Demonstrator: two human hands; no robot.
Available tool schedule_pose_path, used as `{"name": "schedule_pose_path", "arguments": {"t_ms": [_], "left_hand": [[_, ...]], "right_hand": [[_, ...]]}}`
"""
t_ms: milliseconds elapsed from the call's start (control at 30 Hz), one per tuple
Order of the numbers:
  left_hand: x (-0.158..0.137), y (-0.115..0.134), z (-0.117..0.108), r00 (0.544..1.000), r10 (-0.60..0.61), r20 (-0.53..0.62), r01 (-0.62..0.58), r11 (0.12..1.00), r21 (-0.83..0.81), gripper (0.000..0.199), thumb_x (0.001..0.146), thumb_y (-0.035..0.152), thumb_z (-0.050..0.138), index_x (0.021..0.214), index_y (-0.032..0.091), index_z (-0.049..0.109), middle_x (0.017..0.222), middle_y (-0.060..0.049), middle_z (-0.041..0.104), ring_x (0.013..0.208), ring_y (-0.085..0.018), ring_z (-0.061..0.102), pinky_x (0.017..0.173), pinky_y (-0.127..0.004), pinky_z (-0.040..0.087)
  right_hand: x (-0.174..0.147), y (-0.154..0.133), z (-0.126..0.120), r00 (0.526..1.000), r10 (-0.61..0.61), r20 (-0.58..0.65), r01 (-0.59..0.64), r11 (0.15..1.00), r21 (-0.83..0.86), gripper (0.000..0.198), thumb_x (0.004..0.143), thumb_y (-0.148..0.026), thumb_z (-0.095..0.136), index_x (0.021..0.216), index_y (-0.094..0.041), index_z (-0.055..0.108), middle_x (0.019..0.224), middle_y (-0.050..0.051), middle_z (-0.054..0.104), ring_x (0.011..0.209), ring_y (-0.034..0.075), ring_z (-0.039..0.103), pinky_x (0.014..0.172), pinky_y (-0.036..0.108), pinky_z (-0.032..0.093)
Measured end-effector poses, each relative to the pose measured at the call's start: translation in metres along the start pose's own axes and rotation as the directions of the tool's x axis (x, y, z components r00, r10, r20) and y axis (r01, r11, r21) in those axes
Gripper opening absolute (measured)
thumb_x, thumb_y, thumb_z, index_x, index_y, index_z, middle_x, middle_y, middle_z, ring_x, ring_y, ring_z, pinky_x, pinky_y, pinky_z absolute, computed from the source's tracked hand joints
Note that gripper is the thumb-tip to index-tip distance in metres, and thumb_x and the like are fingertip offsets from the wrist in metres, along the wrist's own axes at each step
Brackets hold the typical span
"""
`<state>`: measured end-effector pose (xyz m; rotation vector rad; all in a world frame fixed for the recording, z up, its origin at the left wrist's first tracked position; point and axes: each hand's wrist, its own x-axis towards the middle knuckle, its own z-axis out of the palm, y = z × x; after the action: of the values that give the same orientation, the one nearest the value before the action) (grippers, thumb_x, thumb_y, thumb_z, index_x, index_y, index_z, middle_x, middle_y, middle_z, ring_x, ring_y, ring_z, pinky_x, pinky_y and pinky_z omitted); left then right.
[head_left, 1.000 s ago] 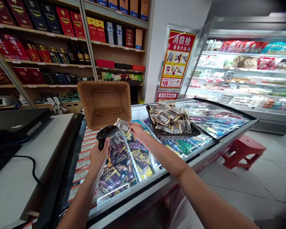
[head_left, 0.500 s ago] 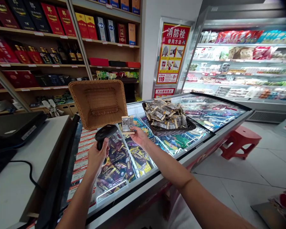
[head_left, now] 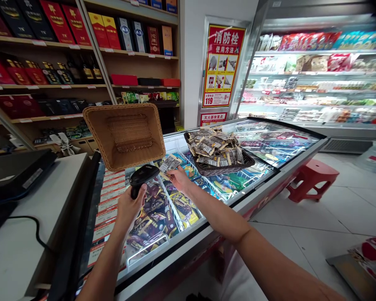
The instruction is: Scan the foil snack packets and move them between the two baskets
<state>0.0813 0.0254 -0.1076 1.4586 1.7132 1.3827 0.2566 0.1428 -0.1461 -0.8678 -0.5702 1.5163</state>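
My left hand (head_left: 130, 205) is wrapped round the handle of a black barcode scanner (head_left: 144, 173), whose head points right. Just beyond that head, my right hand (head_left: 180, 179) pinches a small snack packet (head_left: 170, 164) by its lower edge, its printed side up and tilted. Scanner and packet are close together over the glass-topped freezer (head_left: 188, 239). A dark woven basket (head_left: 221, 170), heaped with similar packets (head_left: 216, 146), stands on the glass to the right of the packet. Behind my hands, a tan wicker basket (head_left: 125, 138) lies tipped with its opening towards me.
A counter (head_left: 50, 200) with a black device (head_left: 19, 171) and cable stands at left. Shelves of boxes and bottles (head_left: 81, 71) rise behind. On the right are a red stool (head_left: 313, 179) and a lit refrigerated display (head_left: 301, 88).
The packet in my right hand has turned from nearly upright to a slant. My left hand has brought the scanner slightly right, closer to it. The view has shifted a little.
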Motion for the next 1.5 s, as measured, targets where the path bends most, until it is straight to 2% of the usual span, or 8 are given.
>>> {"name": "schedule_pose_path", "arguments": {"t_ms": [133, 233, 400, 500, 700, 867, 1033, 1500], "left_hand": [[0.001, 0.001, -0.003, 0.999, 0.018, 0.037, -0.016, 0.999, -0.043, 0.048, 0.082, 0.070, 0.068, 0.067, 0.025, 0.061, 0.053, 0.000, 0.059, 0.045, -0.015, 0.052, 0.045, -0.026, 0.039], [0.001, 0.002, -0.004, 1.000, -0.003, 0.025, 0.006, 0.995, -0.097, 0.047, 0.083, 0.068, 0.070, 0.068, 0.024, 0.060, 0.055, 0.000, 0.059, 0.045, -0.014, 0.051, 0.044, -0.025, 0.037], [0.001, 0.003, -0.004, 1.000, -0.022, 0.023, 0.023, 0.997, -0.076, 0.048, 0.084, 0.067, 0.068, 0.066, 0.024, 0.058, 0.051, 0.000, 0.057, 0.045, -0.014, 0.050, 0.043, -0.025, 0.035], [-0.001, 0.004, -0.004, 0.999, -0.007, 0.040, 0.010, 0.998, -0.062, 0.047, 0.085, 0.066, 0.068, 0.067, 0.024, 0.059, 0.051, 0.001, 0.058, 0.045, -0.013, 0.050, 0.043, -0.024, 0.035], [-0.002, 0.007, -0.004, 0.992, 0.012, 0.124, -0.003, 0.998, -0.069, 0.043, 0.085, 0.063, 0.068, 0.071, 0.023, 0.060, 0.054, 0.001, 0.059, 0.046, -0.013, 0.051, 0.045, -0.024, 0.037], [-0.003, 0.009, -0.003, 0.963, 0.036, 0.269, -0.029, 0.999, -0.032, 0.046, 0.080, 0.068, 0.069, 0.071, 0.024, 0.059, 0.053, 0.002, 0.056, 0.044, -0.013, 0.049, 0.044, -0.025, 0.037], [-0.005, 0.014, -0.003, 0.944, 0.015, 0.330, -0.020, 1.000, 0.013, 0.056, 0.072, 0.079, 0.071, 0.071, 0.024, 0.059, 0.050, 0.003, 0.054, 0.043, -0.013, 0.048, 0.043, -0.026, 0.037], [-0.004, 0.012, -0.005, 0.952, 0.025, 0.304, -0.042, 0.998, 0.048, 0.057, 0.072, 0.080, 0.071, 0.068, 0.024, 0.057, 0.050, 0.003, 0.054, 0.045, -0.013, 0.047, 0.045, -0.026, 0.036]], "right_hand": [[-0.006, -0.010, -0.003, 0.997, 0.010, 0.078, 0.021, 0.924, -0.383, 0.040, 0.062, 0.000, 0.069, 0.094, -0.023, 0.066, 0.074, -0.007, 0.069, 0.070, 0.016, 0.066, 0.076, 0.031, 0.060], [-0.007, -0.024, -0.005, 0.992, -0.040, 0.116, 0.094, 0.855, -0.510, 0.041, 0.064, -0.005, 0.077, 0.101, -0.022, 0.069, 0.074, -0.006, 0.070, 0.070, 0.018, 0.067, 0.076, 0.033, 0.058], [-0.006, -0.039, -0.005, 0.947, -0.296, 0.124, 0.321, 0.882, -0.346, 0.034, 0.071, -0.037, 0.092, 0.092, -0.021, 0.071, 0.078, -0.002, 0.072, 0.079, 0.017, 0.067, 0.079, 0.030, 0.054], [-0.005, -0.037, -0.007, 0.923, -0.370, 0.108, 0.384, 0.866, -0.321, 0.041, 0.072, -0.054, 0.090, 0.086, -0.020, 0.072, 0.070, -0.004, 0.064, 0.070, 0.014, 0.056, 0.068, 0.026, 0.047], [0.002, -0.034, -0.014, 0.876, -0.483, -0.011, 0.447, 0.818, -0.362, 0.045, 0.078, -0.064, 0.082, 0.086, -0.021, 0.070, 0.061, -0.008, 0.043, 0.060, 0.012, 0.036, 0.055, 0.027, 0.031], [0.003, -0.041, -0.015, 0.884, -0.463, -0.067, 0.409, 0.834, -0.370, 0.044, 0.081, -0.063, 0.078, 0.085, -0.021, 0.069, 0.060, -0.009, 0.036, 0.060, 0.012, 0.033, 0.055, 0.028, 0.028], [0.002, -0.049, -0.016, 0.890, -0.451, -0.062, 0.399, 0.839, -0.370, 0.043, 0.078, -0.063, 0.079, 0.080, -0.021, 0.069, 0.060, -0.009, 0.033, 0.060, 0.011, 0.030, 0.055, 0.029, 0.024], [0.000, -0.052, -0.016, 0.909, -0.408, -0.082, 0.354, 0.862, -0.364, 0.035, 0.078, -0.054, 0.079, 0.080, -0.021, 0.069, 0.058, -0.009, 0.031, 0.060, 0.012, 0.028, 0.055, 0.029, 0.024]]}}
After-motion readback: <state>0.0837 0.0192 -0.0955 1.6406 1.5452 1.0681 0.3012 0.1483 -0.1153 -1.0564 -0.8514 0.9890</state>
